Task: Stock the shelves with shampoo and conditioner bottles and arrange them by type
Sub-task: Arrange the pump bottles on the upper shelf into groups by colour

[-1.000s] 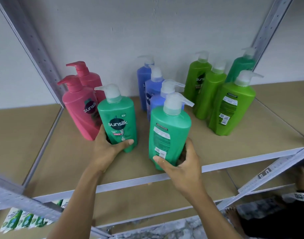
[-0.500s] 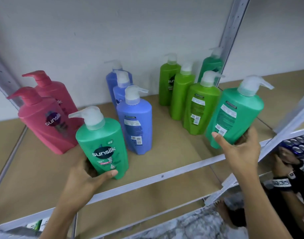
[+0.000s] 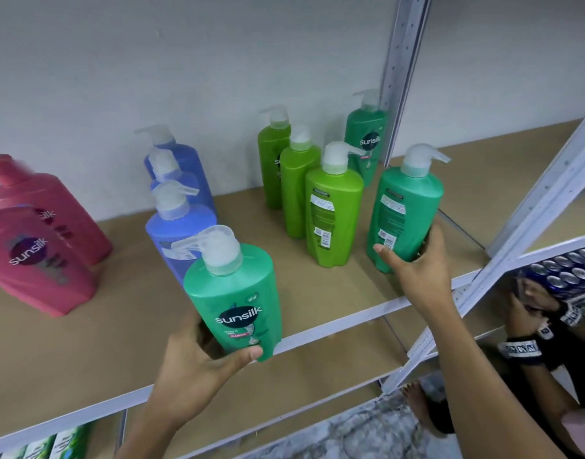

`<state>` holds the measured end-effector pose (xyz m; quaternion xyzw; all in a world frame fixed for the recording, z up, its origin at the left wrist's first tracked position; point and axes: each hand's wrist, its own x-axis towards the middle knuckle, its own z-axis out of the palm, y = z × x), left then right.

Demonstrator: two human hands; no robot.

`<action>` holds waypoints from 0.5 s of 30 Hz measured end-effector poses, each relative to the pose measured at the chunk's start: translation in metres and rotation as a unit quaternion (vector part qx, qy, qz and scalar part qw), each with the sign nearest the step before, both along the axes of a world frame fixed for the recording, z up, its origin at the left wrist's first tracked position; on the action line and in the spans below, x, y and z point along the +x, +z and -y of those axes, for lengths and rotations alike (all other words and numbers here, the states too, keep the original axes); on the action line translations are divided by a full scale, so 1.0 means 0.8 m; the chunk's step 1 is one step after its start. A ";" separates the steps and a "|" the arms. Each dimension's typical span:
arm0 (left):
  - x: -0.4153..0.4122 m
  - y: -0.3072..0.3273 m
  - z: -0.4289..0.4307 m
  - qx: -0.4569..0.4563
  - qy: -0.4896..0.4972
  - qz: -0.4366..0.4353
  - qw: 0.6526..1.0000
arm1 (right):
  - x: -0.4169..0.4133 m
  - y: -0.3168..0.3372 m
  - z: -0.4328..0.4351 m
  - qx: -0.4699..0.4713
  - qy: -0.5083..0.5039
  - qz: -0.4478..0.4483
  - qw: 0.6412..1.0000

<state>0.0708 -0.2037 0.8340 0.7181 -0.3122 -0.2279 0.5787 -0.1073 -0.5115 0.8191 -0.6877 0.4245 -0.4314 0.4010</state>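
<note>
My left hand [image 3: 198, 362] grips the near teal bottle [image 3: 241, 293]. My right hand [image 3: 417, 273] grips the far teal bottle [image 3: 405, 207], which might bump the lime bottle [image 3: 334, 210] over.

Only the person's two arms show. The left hand [image 3: 198, 362] and the right hand [image 3: 417, 270] are bare, fingers and wrists alike. The left forearm [image 3: 158, 425], near and left of centre, is bare along its whole visible length to the bottom edge. The right forearm [image 3: 476, 376], further right, is bare likewise. Both arms are slim, with long fingers. Clothing higher up lies out of view.
</note>
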 end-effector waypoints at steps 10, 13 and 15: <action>-0.029 -0.001 0.112 -0.001 0.006 0.034 0.999 | 0.003 -0.001 0.021 -0.008 0.041 -0.030 0.999; -0.028 -0.005 0.136 0.011 0.025 0.058 0.998 | 0.002 -0.004 0.020 -0.003 0.050 -0.018 0.999; -0.030 -0.006 0.145 0.016 0.042 0.079 0.996 | 0.000 -0.006 0.021 0.003 0.060 -0.009 0.998</action>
